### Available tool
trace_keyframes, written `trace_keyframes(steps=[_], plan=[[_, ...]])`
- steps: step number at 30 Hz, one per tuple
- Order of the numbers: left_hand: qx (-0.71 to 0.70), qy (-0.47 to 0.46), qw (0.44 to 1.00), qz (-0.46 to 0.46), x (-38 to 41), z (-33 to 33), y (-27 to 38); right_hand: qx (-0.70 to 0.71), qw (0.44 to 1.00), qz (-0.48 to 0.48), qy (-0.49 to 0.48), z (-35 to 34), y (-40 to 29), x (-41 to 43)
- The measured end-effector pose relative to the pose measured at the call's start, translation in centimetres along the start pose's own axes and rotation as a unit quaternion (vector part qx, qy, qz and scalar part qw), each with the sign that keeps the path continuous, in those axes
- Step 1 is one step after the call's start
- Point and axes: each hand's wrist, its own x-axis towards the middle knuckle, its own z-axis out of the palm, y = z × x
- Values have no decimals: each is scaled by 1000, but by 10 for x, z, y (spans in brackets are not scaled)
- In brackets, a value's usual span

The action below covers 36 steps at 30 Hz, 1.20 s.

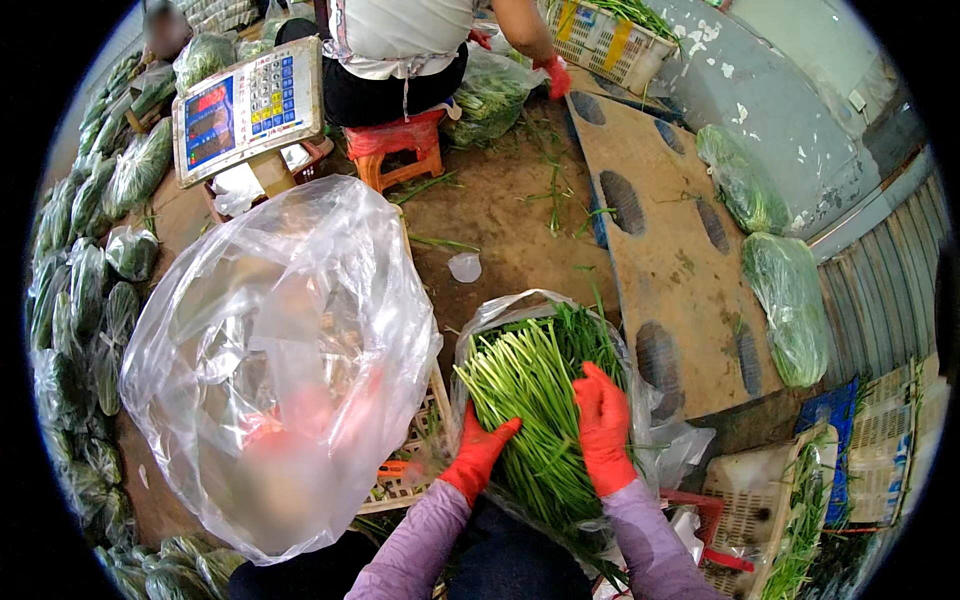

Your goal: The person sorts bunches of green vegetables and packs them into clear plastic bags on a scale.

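Observation:
My left hand (484, 454), in a red rubber glove, grips the left side of a thick bundle of green leafy stalks, likely garlic chives (532, 382). On the bundle's right side rests my right hand (602, 427), gloved the same way, its fingers curled against the stalks. The bundle lies in an open clear plastic bag (495, 306) before my knees, pale stalk ends pointing away to the upper left. Some fingers of both hands are hidden by the greens. Left of it, a large clear bag (345, 247) is spread wide, with another person's red gloves (292, 420) blurred behind the plastic.
A digital scale (247, 109) stands ahead left. Beyond it a person sits on a red-orange stool (397, 154). Bagged greens (139, 169) line the left side; more bags (784, 307) lie right, by a board with oval holes (675, 262). Plastic crates (750, 480) stand lower right.

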Motion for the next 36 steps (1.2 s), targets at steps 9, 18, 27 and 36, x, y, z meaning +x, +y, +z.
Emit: trace_keyframes(steps=[9, 18, 27, 36], plan=[[112, -74, 987, 84, -31, -13, 10, -279, 959, 1, -52, 67, 2, -24], [-67, 82, 991, -81, -15, -3, -1, -109, 986, -84, -91, 64, 0, 9], [-218, -49, 963, -151, -32, -22, 5, -337, 920, -14, -199, 73, -23, -17], [-82, -56, 990, -99, -66, -64, -33, -138, 973, -99, -156, 74, -56, -60]])
